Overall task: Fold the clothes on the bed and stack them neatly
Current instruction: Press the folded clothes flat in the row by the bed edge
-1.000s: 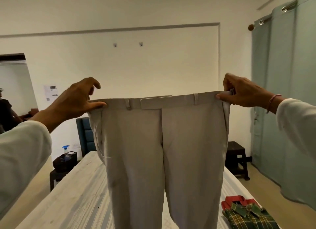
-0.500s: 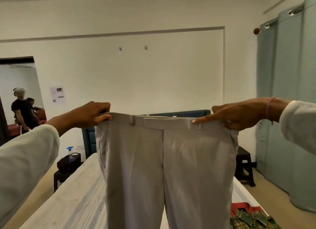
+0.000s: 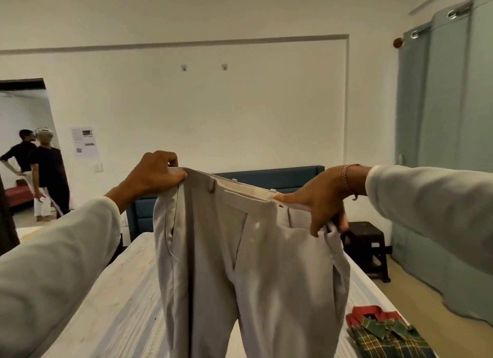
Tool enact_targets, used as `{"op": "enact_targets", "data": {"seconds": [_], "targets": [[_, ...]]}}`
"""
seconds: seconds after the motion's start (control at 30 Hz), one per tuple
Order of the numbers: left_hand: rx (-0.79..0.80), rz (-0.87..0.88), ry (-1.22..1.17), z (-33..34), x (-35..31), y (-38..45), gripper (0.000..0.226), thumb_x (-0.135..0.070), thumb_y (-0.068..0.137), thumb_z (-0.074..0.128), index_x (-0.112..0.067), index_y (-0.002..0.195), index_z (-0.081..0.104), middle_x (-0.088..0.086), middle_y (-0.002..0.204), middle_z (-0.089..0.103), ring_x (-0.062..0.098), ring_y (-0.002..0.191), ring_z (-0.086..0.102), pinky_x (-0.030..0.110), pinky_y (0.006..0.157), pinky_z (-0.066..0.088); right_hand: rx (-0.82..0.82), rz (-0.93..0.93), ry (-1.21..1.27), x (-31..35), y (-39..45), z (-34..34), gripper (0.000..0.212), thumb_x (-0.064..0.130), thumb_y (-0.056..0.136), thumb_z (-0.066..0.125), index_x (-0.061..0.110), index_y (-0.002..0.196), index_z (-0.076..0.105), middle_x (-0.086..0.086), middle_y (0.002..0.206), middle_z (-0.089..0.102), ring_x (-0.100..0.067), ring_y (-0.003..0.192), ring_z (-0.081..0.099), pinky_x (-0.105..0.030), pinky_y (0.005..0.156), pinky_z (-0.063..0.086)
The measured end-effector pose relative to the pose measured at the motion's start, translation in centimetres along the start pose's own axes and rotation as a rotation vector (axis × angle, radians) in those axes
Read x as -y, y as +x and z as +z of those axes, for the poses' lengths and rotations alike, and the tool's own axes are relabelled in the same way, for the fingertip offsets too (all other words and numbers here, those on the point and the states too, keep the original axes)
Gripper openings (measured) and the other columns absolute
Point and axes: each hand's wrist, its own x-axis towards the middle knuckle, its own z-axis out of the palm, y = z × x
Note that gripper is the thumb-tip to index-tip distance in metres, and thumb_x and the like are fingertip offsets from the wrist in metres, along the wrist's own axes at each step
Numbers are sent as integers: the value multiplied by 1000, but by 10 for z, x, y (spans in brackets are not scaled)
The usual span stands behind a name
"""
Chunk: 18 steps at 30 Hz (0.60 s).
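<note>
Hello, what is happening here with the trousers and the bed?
A person is folding laundry. Both hands hold a pair of beige trousers up by the waistband above the striped bed: the left hand grips one end, the right hand grips the other end, lower down. The legs hang free, so the trousers are not folded yet. Folded plaid shirts already lie stacked at the bed's right edge. Two other people stand in the doorway.

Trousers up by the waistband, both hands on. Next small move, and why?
Probably bring the right hand across to the left hand, laying one leg on the other. The beige trousers hang open-fronted above the bed, gripped at both waist ends, legs side by side, not yet folded.
</note>
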Motion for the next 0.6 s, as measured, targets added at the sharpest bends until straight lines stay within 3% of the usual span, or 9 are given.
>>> {"op": "enact_targets", "data": {"seconds": [0.07,0.13,0.2,0.3,0.37,0.47,0.53,0.6], "targets": [[-45,-57,7,5,1,-3,20,-22,88,73,-8,77,63,10,81,64,22,73,55,25,57,39,-59,-102,86,0,8,3,108,28,86,75,76,140,-5,-16,124,66,-36,98,73,-46,80,63],[-68,-100,11,7,4,-4,20,-21,88,71,-6,77,64,11,78,64,24,72,57,24,56,39,-121,-160,132,0,4,11,101,30,90,71,79,137,-4,-12,125,66,-38,101,71,-47,79,63],[-76,-134,11,6,12,-5,20,-21,88,69,-6,76,63,11,76,63,29,75,60,29,58,38,-134,-194,30,5,-4,22,93,29,99,62,73,142,-7,-5,115,68,-28,91,73,-39,77,64],[-40,-127,-16,2,25,-6,20,-25,91,68,-9,80,63,6,81,61,28,82,58,32,62,39,-133,-244,-97,4,-12,38,94,27,101,60,77,131,-14,6,118,62,-16,87,70,-23,76,61],[-1,-89,-21,0,30,-7,19,-27,94,67,-10,85,64,4,87,61,25,87,57,33,72,40,-138,-262,-160,-1,-14,45,101,25,99,65,76,133,-16,5,126,59,-18,94,68,-27,80,62],[26,-10,-34,3,30,-7,16,-26,95,67,-13,86,64,5,86,63,25,84,59,32,72,40,-218,-252,-378,-12,-14,47,102,32,97,67,67,142,-18,4,133,51,-21,111,60,-35,94,57],[32,36,-46,6,26,-4,17,-26,95,67,-14,85,64,5,84,65,25,81,60,32,70,43,-242,-209,-414,-18,-10,47,93,25,98,65,61,150,-3,3,133,53,-21,112,60,-36,95,56],[30,64,-45,8,21,-1,18,-28,95,66,-14,85,65,5,83,66,25,80,61,34,71,47,-336,-206,-300,-25,0,51,72,19,96,62,56,144,22,1,124,61,-21,102,63,-39,90,60]]}}
